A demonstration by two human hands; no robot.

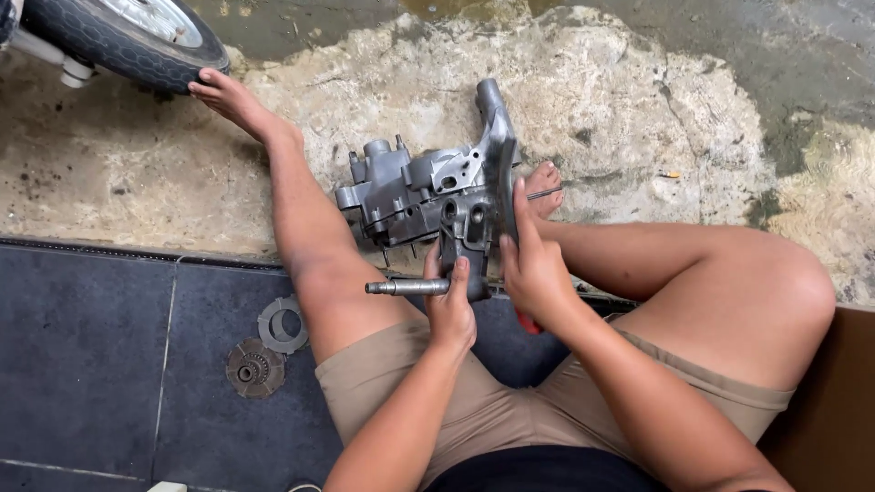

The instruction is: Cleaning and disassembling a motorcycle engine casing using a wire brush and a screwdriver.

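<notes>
Rough concrete floor (638, 82) ahead, dark tiled floor (91, 364) nearer. Motorcycle tyre (118, 41) at top left, bare left foot (228, 96) touching its tread. Grey metal engine casing (428, 196) standing on edge between the legs, over the seam of the two floors. Right hand (533, 269) flat against the casing's right edge, fingers stretched upward, something red beneath the palm. Left hand (451, 305) clenched around the casing's lower part, just above a steel shaft (406, 287) jutting left. Rusty gear disc (255, 367) and grey ring gasket (283, 323) lying on the tiles, left of the thigh.
</notes>
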